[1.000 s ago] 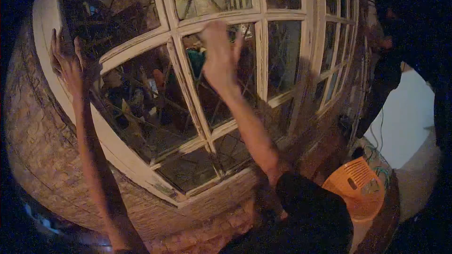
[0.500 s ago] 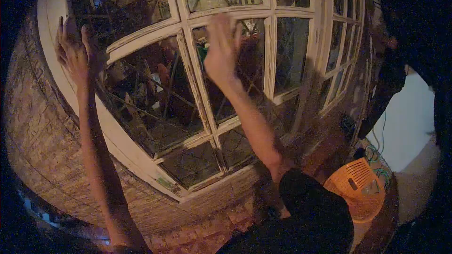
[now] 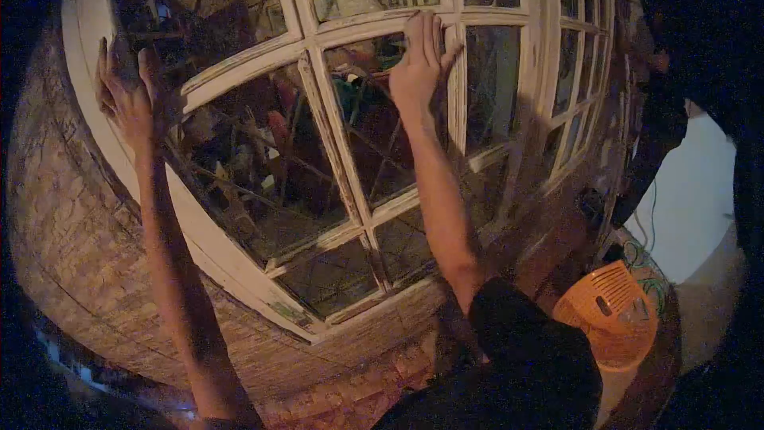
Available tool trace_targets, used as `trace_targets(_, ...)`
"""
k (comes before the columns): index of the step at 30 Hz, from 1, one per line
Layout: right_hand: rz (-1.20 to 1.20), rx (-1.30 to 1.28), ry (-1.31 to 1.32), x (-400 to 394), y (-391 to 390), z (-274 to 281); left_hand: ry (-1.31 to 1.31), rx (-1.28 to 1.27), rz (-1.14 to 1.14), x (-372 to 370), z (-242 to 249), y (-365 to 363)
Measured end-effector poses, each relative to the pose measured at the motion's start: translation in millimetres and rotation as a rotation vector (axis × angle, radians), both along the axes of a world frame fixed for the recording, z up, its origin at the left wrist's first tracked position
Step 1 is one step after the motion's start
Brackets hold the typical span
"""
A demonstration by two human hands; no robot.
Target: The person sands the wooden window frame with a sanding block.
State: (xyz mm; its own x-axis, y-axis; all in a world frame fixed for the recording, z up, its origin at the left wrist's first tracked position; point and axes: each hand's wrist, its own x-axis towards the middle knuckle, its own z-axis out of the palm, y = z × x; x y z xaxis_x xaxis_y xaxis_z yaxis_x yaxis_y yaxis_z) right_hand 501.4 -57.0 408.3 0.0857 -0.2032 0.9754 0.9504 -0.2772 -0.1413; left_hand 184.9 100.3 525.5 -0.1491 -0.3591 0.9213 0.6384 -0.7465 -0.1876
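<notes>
A white-painted wooden window frame with worn, patchy paint and several glass panes fills the middle of the view. My left hand rests at its left upright, fingers spread and holding nothing visible. My right hand is up at the middle horizontal bar, fingers stretched over the wood and the outer finger apart near a vertical bar. Whether anything thin lies under those fingers is hidden. Behind the glass, dark diagonal bars cross the panes.
Stone-patterned wall runs left of and below the window. At the lower right stands an orange plastic basket, with a green cable beside it. Farther right is a pale panel. A dark-clothed person is near it.
My right hand, blurred earlier, has moved right along the horizontal bar and now looks sharp. My left hand stays at the left upright, nearly unmoved.
</notes>
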Motion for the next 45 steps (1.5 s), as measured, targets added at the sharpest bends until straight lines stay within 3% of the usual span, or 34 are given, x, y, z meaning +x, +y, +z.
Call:
trace_targets(2,0.114,0.04,-0.031,-13,18,-3,0.039,0.009,-0.112,2,0,-9)
trace_targets(3,0.305,-0.055,-0.066,-34,17,-2,0.039,0.004,-0.117,2,-1,-6)
trace_targets(5,0.176,-0.108,-0.188,-25,14,-9,-0.014,-0.053,0.086,0,-1,5)
trace_targets(7,0.079,-0.204,-0.187,13,-2,-7,-0.016,-0.043,0.131,2,-3,0)
trace_targets(9,0.032,0.082,0.073,28,-10,-1,-0.03,-0.028,0.186,-2,1,0)
trace_targets(11,0.133,0.093,0.013,11,12,-5,0.028,-0.003,-0.029,-1,3,1)
trace_targets(13,0.241,0.051,-0.1,-27,18,-9,0.07,-0.001,0.039,-12,4,26)
trace_targets(15,0.173,0.001,-0.139,0,6,-10,0.125,0.007,0.113,-9,4,26)
trace_targets(16,0.111,-0.05,-0.175,15,0,-12,0.094,0.014,-0.032,-3,1,19)
trace_targets(17,0.069,0.066,-0.087,30,-2,-8,0.049,0.023,-0.174,1,1,10)
trace_targets(18,0.102,0.166,-0.078,40,-7,0,0.046,0.03,-0.165,1,2,4)
trace_targets(20,0.209,0.238,-0.001,28,1,3,0.027,-0.103,-0.081,2,-2,-7)
trace_targets(21,0.244,0.158,-0.054,13,7,2,0.026,-0.106,-0.077,-3,1,4)
trace_targets(24,0.305,0.003,-0.215,-25,14,-3,0.198,0.089,0.001,-16,-2,44)
trace_targets(25,0.246,-0.002,-0.189,-10,10,-4,0.18,0.078,0.173,-20,-12,48)
trace_targets(28,0.068,0.076,-0.05,45,-9,-1,0.11,0.095,0.128,-11,-6,21)
trace_targets(30,0.105,0.132,0.04,33,-5,2,-0.017,-0.127,0.122,-2,-3,1)
trace_targets(32,0.393,0.175,-0.037,-2,19,-1,0.051,-0.074,0.225,-26,-3,38)
trace_targets(34,0.492,0.015,-0.189,-36,22,-8,0.125,-0.023,0.325,-57,-8,93)
trace_targets(36,0.335,-0.081,-0.287,-12,9,-9,0.185,0.127,0.518,-78,-7,124)
trace_targets(37,0.38,-0.016,-0.173,0,5,-9,0.206,0.182,0.583,-82,-5,128)
trace_targets(40,0.349,0.16,-0.011,35,-12,1,0.237,0.375,0.683,-65,-9,95)
trace_targets(42,0.292,0.092,0.063,1,6,0,0.262,0.379,0.593,-38,-8,42)
trace_targets(44,0.419,-0.061,-0.113,-35,17,-10,0.297,0.383,0.489,-10,-4,-4)
trace_targets(45,0.429,-0.079,-0.151,-32,13,-11,0.313,0.383,0.46,-15,-5,7)
